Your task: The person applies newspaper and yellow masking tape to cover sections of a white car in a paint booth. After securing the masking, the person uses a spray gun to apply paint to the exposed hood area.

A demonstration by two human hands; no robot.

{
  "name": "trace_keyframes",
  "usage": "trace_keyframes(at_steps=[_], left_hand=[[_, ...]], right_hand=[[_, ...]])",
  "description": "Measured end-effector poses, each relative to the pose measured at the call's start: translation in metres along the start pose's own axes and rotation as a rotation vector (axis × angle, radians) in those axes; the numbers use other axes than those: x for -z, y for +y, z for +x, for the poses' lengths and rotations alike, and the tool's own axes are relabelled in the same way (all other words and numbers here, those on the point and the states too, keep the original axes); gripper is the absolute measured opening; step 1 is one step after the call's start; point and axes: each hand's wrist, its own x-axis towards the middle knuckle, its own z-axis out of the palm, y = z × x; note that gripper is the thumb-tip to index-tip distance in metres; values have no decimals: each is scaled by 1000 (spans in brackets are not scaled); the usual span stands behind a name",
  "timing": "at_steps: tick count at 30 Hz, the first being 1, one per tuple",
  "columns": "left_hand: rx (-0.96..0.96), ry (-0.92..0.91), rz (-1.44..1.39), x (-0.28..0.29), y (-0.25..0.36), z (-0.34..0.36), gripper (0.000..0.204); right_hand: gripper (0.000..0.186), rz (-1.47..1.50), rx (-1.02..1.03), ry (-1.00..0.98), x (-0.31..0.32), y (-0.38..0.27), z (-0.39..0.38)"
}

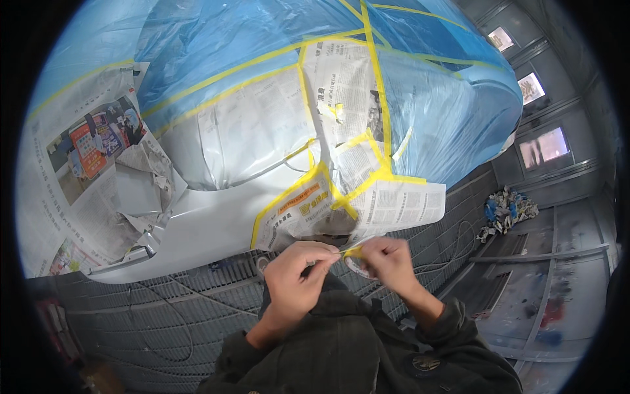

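In front of my body, below the edge of the car's masked panel, my two hands are close together. My left hand [298, 272] is closed, thumb and forefinger pinching the end of a short strip of yellow masking tape [353, 251]. The tape roll [358, 267] hangs by my right hand [392, 262], which is closed on it and slightly blurred. Just beyond my fingers, newspaper sheets [403, 203] are taped with yellow strips to the silver car body [210, 220]. A dark gap shows between the papers.
Blue plastic film [236, 33] covers the upper car, crossed by yellow tape lines. More newspaper [59, 171] hangs at the left. Slatted metal floor grating [230, 322] lies below, with a hose [190, 328] across it. Crumpled paper and film [508, 210] lie heaped by the right wall.
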Motion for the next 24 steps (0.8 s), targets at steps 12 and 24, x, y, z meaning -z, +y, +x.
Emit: trace_keyframes(at_steps=[12, 24], left_hand=[[251, 187, 231, 14, -37, 47, 20], [203, -69, 295, 19, -52, 118, 33]], right_hand=[[60, -1039, 622, 275, 52, 19, 96], [26, -270, 349, 111, -43, -19, 104]])
